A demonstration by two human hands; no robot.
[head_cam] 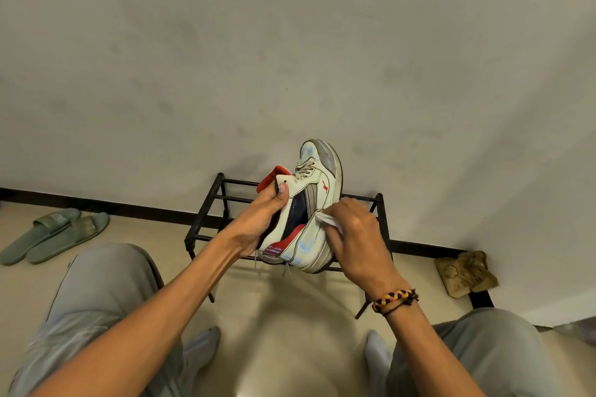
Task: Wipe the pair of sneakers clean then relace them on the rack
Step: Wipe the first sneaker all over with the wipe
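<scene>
Here the white sneaker (314, 203), trimmed in red and navy, is held up between both hands above the black metal shoe rack (206, 222), toe pointing up toward the wall and heel down near the rack's front bar. The left hand (263, 219) is closed around the collar, thumb pressed on the white side panel and fingers hidden inside the opening. The right hand (354, 235) is curled against the sole edge, pinching a white cloth (330, 222) to the shoe's side; most of the cloth is covered by the fingers. A braided bracelet (395, 300) circles the right wrist. Laces show threaded near the toe, with a loose end hanging below the heel. The second sneaker of the pair cannot be made out. The rack's bars visible around the hands hold nothing. Green slides (54, 234) lie on the floor to the left, well apart.
</scene>
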